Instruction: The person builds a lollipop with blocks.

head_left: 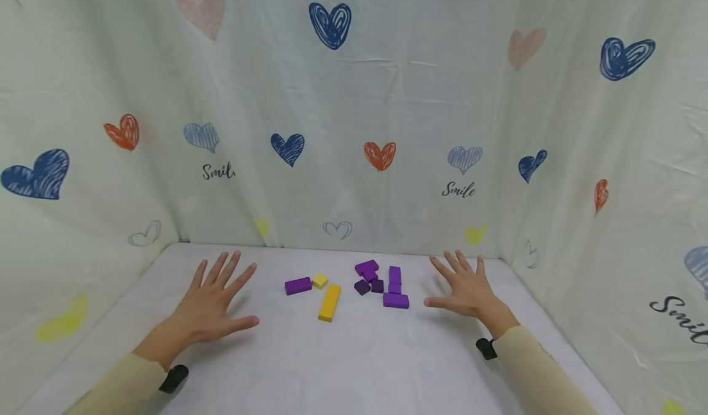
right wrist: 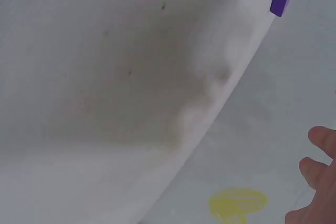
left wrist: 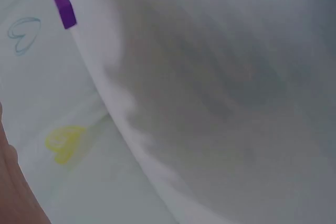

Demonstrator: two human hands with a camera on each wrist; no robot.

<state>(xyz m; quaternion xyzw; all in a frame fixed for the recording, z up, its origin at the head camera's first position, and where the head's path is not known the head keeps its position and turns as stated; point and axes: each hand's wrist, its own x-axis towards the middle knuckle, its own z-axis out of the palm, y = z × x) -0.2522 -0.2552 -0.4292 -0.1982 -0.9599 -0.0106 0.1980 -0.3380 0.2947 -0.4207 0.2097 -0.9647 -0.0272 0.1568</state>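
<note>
Both hands hover over the white table with fingers spread, holding nothing. My left hand (head_left: 207, 307) is nearest to a purple block (head_left: 298, 286), which lies to its right. Beside that block are a small yellow cube (head_left: 319, 281) and a long yellow block (head_left: 329, 303). My right hand (head_left: 467, 289) is nearest to a purple block (head_left: 396, 300) lying to its left, with another upright-lying purple block (head_left: 395, 275) behind it. Between the yellow and these lie a purple piece (head_left: 367, 267) and dark purple cubes (head_left: 362, 287). In the left wrist view the purple block (left wrist: 64, 8) shows at the top left.
A white table (head_left: 343, 366) bears everything. Behind and at both sides hangs a white curtain (head_left: 409, 206) printed with hearts and the word Smile. A black strap (head_left: 174, 379) is on the left wrist, another strap (head_left: 487, 348) on the right.
</note>
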